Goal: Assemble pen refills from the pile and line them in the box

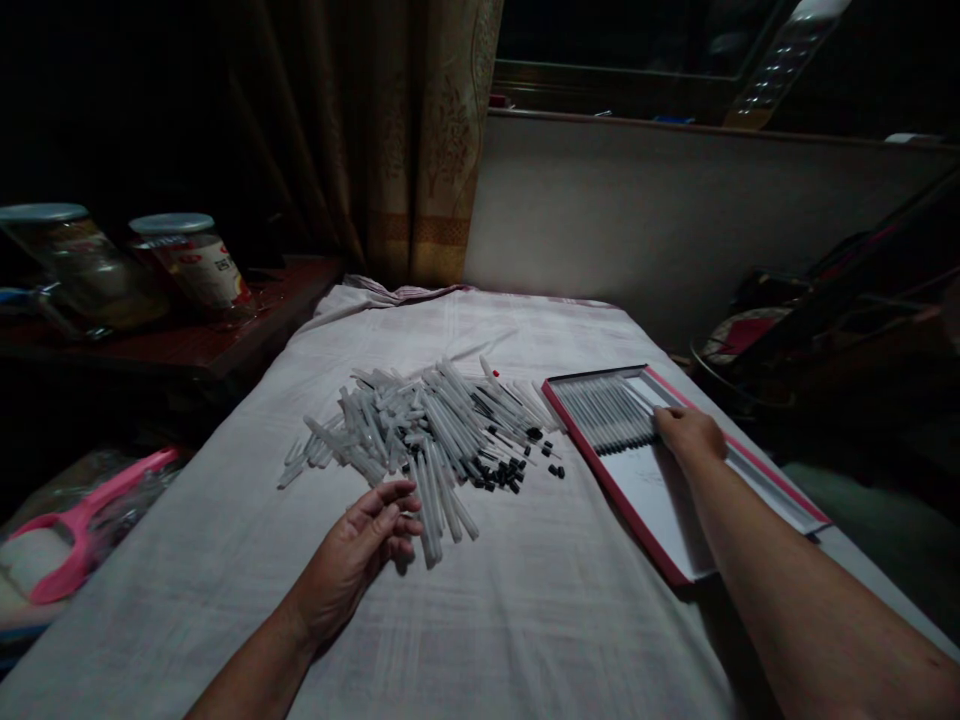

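My right hand [691,436] is over a shallow red-edged box [679,530], its fingers pinched on the end of a pale pen [639,397]. Beside that pen, a row of assembled pens [600,412] lies side by side in the box, with dark ends towards me. My left hand [367,535] rests near the front of a pile of translucent pen barrels [450,405]. Its fingers are loosely curled and apart, with nothing visible in them. Small black caps [510,470] lie scattered at the pile's right side, with a few thin refills among them.
A white cloth [487,630] covers the table. To the left, a dark wooden stand [187,345] holds a lidded jar [199,265] and a glass mug. Pink-handled scissors-like plastic [90,520] lies lower left. A curtain [420,150] and wall stand behind.
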Available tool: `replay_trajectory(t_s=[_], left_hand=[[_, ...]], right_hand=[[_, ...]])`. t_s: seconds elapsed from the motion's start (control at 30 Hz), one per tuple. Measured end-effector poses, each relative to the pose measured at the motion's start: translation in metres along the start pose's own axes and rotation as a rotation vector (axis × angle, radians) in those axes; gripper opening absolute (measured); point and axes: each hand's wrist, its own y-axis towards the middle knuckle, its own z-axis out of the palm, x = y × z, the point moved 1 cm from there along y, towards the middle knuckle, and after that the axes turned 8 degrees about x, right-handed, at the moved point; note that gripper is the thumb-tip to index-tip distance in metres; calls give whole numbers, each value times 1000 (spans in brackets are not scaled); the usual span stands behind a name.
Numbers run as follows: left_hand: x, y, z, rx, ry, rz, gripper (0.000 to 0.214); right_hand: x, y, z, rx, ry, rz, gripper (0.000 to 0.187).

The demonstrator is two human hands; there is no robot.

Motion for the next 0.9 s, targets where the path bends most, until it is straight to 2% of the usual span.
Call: replay_trajectory(t_s=[0.1,0.2,0.6,0.9], left_hand=[[1,0,0,-8,8,-19,44],[1,-1,0,-12,14,-28,44],[2,-1,0,-14,40,-23,45],[4,0,-3,23,33,-8,42]], right_hand=[[4,0,1,67,-93,96,36],[9,-5,-1,119,-152,117,39],[20,-6,-7,224,-266,76,42],[26,-13,-12,235,-329,18,43]])
